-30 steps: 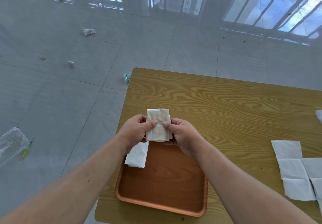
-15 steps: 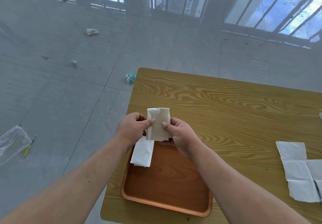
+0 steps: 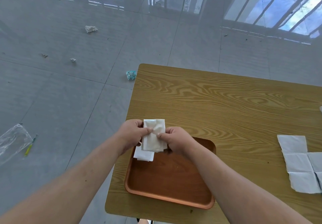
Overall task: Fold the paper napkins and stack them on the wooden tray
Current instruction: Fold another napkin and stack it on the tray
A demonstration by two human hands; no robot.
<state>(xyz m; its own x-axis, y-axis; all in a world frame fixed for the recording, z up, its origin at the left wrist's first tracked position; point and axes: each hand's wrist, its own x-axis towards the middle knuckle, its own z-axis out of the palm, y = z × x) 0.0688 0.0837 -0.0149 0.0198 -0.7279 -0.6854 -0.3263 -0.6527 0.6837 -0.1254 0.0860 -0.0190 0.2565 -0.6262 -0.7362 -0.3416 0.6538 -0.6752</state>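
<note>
A folded white paper napkin (image 3: 153, 135) is pinched between both hands above the far left corner of the wooden tray (image 3: 169, 176). My left hand (image 3: 132, 134) grips its left edge and my right hand (image 3: 176, 138) grips its right edge, thumbs on top. Beneath it, a folded napkin (image 3: 143, 155) lies in the tray's far left corner, partly hidden by the held one. Unfolded white napkins (image 3: 300, 164) lie spread flat on the table at the right.
The wood-grain table (image 3: 217, 105) has its left edge just beside the tray. On the grey tiled floor lie crumpled paper (image 3: 91, 29), a teal wrapper (image 3: 130, 75) and a clear plastic bag (image 3: 13, 141).
The hands have kept their grip on the napkin and lowered it slightly toward the tray's far left corner. The view has shifted a little left.
</note>
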